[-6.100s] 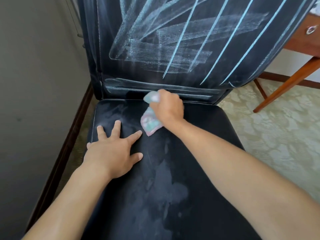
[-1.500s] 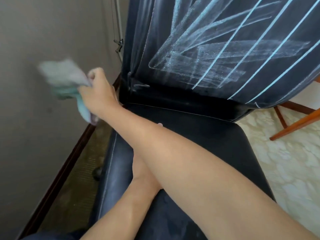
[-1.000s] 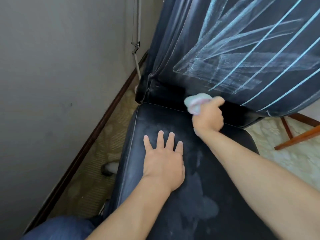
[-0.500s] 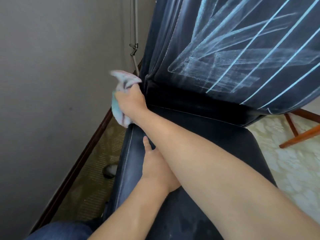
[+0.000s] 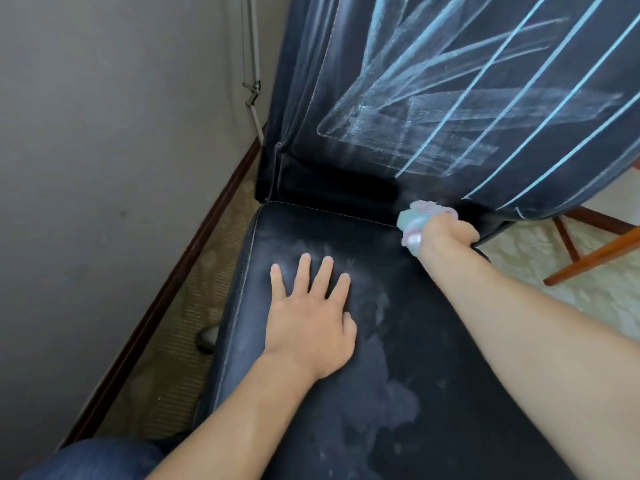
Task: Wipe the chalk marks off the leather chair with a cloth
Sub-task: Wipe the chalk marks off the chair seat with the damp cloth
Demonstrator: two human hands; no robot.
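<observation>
Two bare hands work over one dark leather chair (image 5: 433, 341). The left hand (image 5: 311, 317) lies flat on the seat at the centre of the frame, fingers straight and slightly spread, gripping nothing. The right hand (image 5: 446, 237) is clenched around one bunched cloth (image 5: 415, 220), pale blue and pink, pressed to the rear edge of the seat where it meets the backrest, right of centre. On the backrest, in the upper right of the frame, at least five thin blue chalk lines (image 5: 512, 109) run diagonally over broad smeared white chalk bands (image 5: 408, 126). The seat bears pale dusty smudges (image 5: 388, 403) around and below the left hand. A grey wall (image 5: 104, 133) with a dark wooden baseboard (image 5: 166, 289) fills the left of the frame. Patterned cream flooring (image 5: 571, 296) and slanted wooden furniture legs (image 5: 595, 254) show at the right edge. A knee in blue denim (image 5: 97, 459) sits at the lower left.
</observation>
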